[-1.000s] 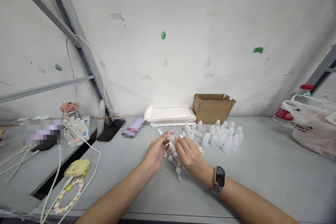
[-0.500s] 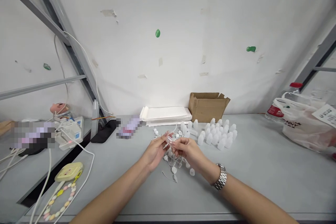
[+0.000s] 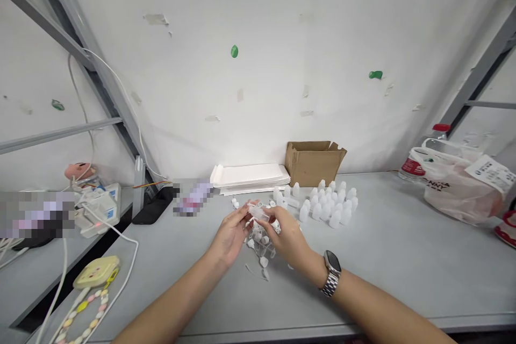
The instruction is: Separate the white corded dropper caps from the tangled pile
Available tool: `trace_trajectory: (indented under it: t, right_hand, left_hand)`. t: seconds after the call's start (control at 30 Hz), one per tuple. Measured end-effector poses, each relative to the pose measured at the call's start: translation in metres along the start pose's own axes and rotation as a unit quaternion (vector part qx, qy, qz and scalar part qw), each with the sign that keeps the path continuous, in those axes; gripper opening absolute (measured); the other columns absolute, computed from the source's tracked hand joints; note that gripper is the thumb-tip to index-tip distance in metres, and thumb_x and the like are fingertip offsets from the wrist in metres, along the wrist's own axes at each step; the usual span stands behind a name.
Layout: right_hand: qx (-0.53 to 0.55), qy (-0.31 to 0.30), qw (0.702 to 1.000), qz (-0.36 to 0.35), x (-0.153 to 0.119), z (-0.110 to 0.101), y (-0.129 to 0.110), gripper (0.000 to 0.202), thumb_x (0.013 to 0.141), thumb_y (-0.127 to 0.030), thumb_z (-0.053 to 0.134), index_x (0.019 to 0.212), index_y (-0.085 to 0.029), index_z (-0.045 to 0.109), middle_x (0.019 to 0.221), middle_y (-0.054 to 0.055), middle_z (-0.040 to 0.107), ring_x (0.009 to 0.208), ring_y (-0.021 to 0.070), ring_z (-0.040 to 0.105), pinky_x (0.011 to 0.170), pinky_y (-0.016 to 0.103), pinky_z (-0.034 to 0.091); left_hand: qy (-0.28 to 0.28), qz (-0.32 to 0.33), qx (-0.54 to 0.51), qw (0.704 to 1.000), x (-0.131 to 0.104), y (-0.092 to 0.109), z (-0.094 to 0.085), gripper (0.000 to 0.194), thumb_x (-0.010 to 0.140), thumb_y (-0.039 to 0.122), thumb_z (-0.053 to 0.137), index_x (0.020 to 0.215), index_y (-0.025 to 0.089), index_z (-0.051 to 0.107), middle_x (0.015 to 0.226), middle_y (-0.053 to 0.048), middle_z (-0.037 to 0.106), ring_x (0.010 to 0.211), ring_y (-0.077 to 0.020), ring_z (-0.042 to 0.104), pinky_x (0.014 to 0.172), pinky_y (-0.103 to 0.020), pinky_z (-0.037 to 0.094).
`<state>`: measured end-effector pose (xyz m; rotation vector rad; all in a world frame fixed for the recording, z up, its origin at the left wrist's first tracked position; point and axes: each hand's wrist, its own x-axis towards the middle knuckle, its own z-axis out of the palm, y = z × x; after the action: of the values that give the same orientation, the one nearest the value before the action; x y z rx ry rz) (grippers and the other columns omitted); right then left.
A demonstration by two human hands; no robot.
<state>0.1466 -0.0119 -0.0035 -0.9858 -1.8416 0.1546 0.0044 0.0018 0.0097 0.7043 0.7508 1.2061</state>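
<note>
A small translucent plastic bottle (image 3: 258,213) is held between both my hands above the grey table; its ends are partly hidden by fingers. My left hand (image 3: 230,235) pinches it from the left. My right hand (image 3: 289,235), with a watch on the wrist, is closed around its right end from above. Beneath the hands lies a loose heap of white caps with thin tubes (image 3: 264,262), partly covered by the fingers. Several white capped bottles (image 3: 325,210) stand in a cluster to the right, beyond my right hand.
A stack of white envelopes (image 3: 250,176) and an open cardboard box (image 3: 315,164) sit against the wall. At right are a plastic bag (image 3: 455,193) and a red-capped bottle (image 3: 413,166). A power strip (image 3: 102,209), cables and a yellow case (image 3: 97,271) lie on the left.
My right hand has rolled over, so its back and the watch face now show. The bottle between my hands sits more level. The whole view has shifted slightly.
</note>
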Motion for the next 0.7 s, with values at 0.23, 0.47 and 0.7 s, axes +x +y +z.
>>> trace_trajectory:
  t: [0.23, 0.47, 0.7]
  right_hand:
    - [-0.137, 0.056, 0.969, -0.197, 0.000, 0.001, 0.003, 0.022, 0.084, -0.011, 0.046, 0.106, -0.012, 0.044, 0.082, 0.012, 0.060, 0.075, 0.0202, 0.054, 0.063, 0.033, 0.048]
    - [-0.121, 0.068, 0.969, -0.205, -0.002, 0.004, 0.003, 0.020, 0.085, -0.012, 0.045, 0.105, -0.013, 0.046, 0.074, 0.009, 0.059, 0.067, 0.0184, 0.054, 0.057, 0.031, 0.048]
    - [0.113, 0.021, 0.992, 0.043, -0.004, 0.004, -0.010, 0.011, 0.082, -0.025, 0.052, 0.088, -0.017, 0.055, 0.072, 0.003, 0.061, 0.061, 0.0135, 0.054, 0.059, 0.027, 0.046]
  left_hand:
    - [-0.036, 0.037, -0.009, 0.999, -0.002, -0.007, 0.001, 0.016, 0.070, 0.029, 0.067, 0.081, 0.019, 0.070, 0.092, -0.004, 0.065, 0.088, -0.0135, 0.054, 0.080, -0.024, 0.038]
    - [-0.052, 0.065, 0.036, 0.996, -0.007, -0.005, 0.004, 0.022, 0.071, 0.034, 0.066, 0.084, 0.017, 0.070, 0.095, -0.007, 0.065, 0.095, -0.0187, 0.054, 0.084, -0.028, 0.038]
    - [-0.060, 0.098, 0.091, 0.989, -0.009, -0.002, 0.006, 0.030, 0.074, 0.038, 0.061, 0.091, 0.014, 0.068, 0.103, -0.010, 0.063, 0.102, -0.0232, 0.053, 0.088, -0.032, 0.038]
